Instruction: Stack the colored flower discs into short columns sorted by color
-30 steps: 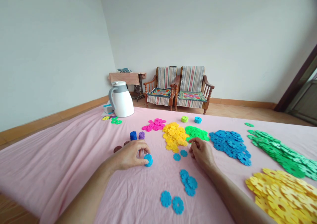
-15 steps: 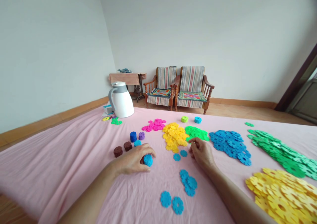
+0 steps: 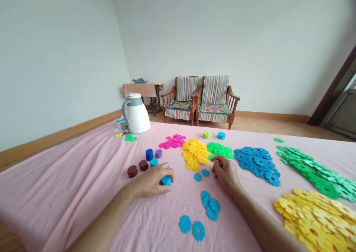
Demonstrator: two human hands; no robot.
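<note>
My left hand (image 3: 152,180) is closed round a short stack of light blue flower-shaped discs (image 3: 166,180), low over the cloth. Just behind it stands another light blue stack (image 3: 154,162), with dark brown stacks (image 3: 132,171), a dark blue stack (image 3: 149,154) and a purple stack (image 3: 158,153) close by. My right hand (image 3: 226,172) rests with fingers curled together at the near edge of the bright green disc pile (image 3: 221,151); what its fingertips hold, if anything, is hidden. Between my hands lie two loose light blue discs (image 3: 197,177), and several more light blue discs (image 3: 211,205) are nearer me.
Piles of yellow discs (image 3: 195,154), pink discs (image 3: 174,141), blue discs (image 3: 258,163), green discs (image 3: 311,168) and larger yellow discs (image 3: 317,215) spread over the pink cloth (image 3: 155,226). A white jug (image 3: 138,116) stands at the far left. Two wooden chairs (image 3: 215,96) are beyond the table.
The stack in my left hand has tipped from facing me to lying flatter, its top face turned up. My right hand has hardly moved.
</note>
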